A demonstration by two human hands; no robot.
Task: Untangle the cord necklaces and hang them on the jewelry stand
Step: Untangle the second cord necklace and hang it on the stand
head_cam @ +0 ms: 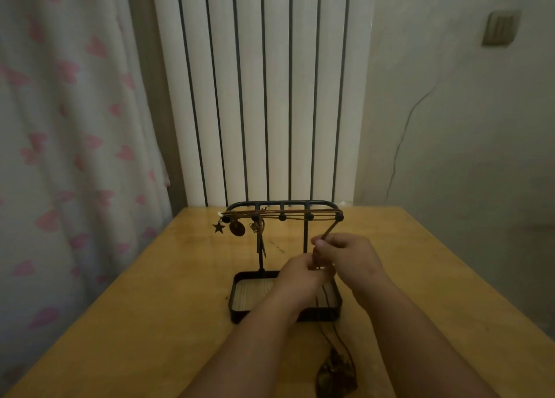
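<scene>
A black metal jewelry stand (305, 235) with a tray base (240, 307) stands mid-table. Brown cord necklaces (282, 214) lie stretched along its top bar, with a star charm (219, 227) and a round pendant (237, 229) hanging at the left end. From the bar's right end a brown cord (329, 232) runs down into my right hand (345, 256), which pinches it. My left hand (300, 273) sits just below and left of it, fingers curled round the same cord. A thin dark cord (326, 322) trails down from my hands to a dark pendant bundle (336, 373) on the table between my forearms.
The wooden table (150, 307) meets a white ribbed radiator (264, 97) at the back. A pink-patterned curtain (60, 157) hangs left, a bare wall (465, 127) stands right.
</scene>
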